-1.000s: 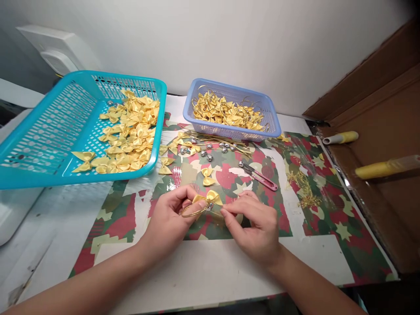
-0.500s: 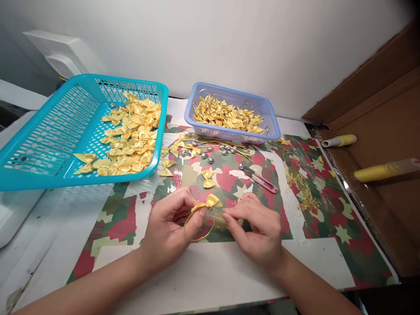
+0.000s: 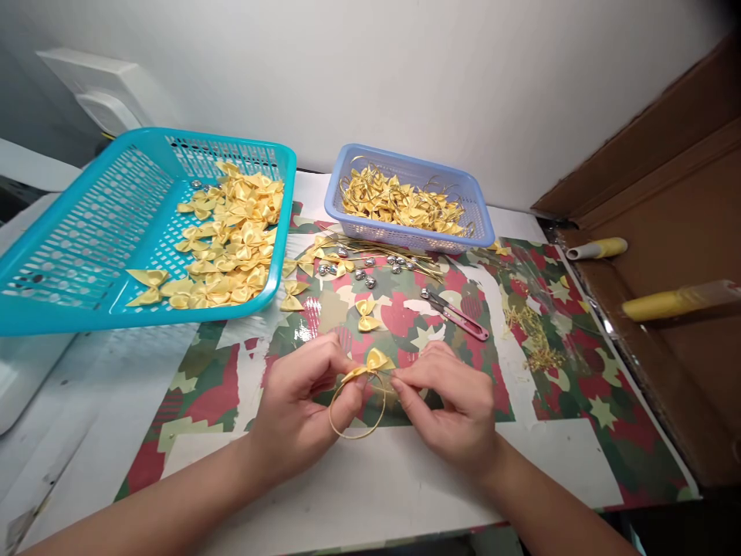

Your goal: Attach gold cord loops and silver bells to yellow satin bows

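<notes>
A yellow satin bow (image 3: 378,361) is pinched between the thumb and fingers of my left hand (image 3: 306,401). Below it hangs a round loop of gold cord (image 3: 357,438), passing by my left thumb. My right hand (image 3: 448,401) is closed in a pinch just right of the bow, on a thin end of the gold cord. The knot area under the bow is partly hidden by my left thumb. Beyond my hands another yellow bow (image 3: 367,315) lies on the patterned sheet, with pink-handled thread snips (image 3: 463,320) to its right.
A turquoise basket (image 3: 283,262) of yellow bows stands at left. Behind sits a lilac basket (image 3: 405,233) of bows with gold loops. Several silver bells (image 3: 370,283) and gold cords (image 3: 399,251) lie before it. Gold scraps (image 3: 541,347) and yellow-tipped tubes (image 3: 665,303) are at right.
The gold loop has swung down from lying flat across my left fingers to hanging as an open ring below the bow. Both hands keep their pinch, nearly in place.
</notes>
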{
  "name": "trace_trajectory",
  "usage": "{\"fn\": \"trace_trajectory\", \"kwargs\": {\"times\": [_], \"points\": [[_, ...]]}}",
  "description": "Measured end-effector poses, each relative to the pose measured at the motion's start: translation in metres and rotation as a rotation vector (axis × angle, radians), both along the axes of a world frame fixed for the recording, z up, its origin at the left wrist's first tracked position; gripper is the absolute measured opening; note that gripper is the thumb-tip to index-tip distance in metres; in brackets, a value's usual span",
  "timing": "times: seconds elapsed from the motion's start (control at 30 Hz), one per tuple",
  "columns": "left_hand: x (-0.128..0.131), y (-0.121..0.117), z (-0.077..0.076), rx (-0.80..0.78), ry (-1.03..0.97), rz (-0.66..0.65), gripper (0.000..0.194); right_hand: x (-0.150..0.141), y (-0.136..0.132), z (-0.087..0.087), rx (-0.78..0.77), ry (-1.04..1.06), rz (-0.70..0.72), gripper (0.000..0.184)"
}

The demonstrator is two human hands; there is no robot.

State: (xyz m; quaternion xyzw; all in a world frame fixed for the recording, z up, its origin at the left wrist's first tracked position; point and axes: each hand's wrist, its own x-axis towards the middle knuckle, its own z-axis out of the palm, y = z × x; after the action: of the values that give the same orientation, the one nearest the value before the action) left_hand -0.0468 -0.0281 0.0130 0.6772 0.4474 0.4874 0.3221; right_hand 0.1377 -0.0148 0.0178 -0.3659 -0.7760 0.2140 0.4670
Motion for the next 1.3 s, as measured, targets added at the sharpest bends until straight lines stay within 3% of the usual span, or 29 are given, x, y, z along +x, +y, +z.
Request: {"fn": "trace_trajectory", "kwargs": {"times": [0.9,1.3], "points": [[-0.0005,0.0010,0.0008,0.054,0.047,0.021,0.017,-0.0015,-0.0006,-0.0002,-0.027,0.053,0.017,0.017],[-0.0007,0.0009,0.0009,-0.047,0.031,0.004,0.021,-0.0001,0.0005,-0.0015,-0.024,0.016,0.040,0.015]]}}
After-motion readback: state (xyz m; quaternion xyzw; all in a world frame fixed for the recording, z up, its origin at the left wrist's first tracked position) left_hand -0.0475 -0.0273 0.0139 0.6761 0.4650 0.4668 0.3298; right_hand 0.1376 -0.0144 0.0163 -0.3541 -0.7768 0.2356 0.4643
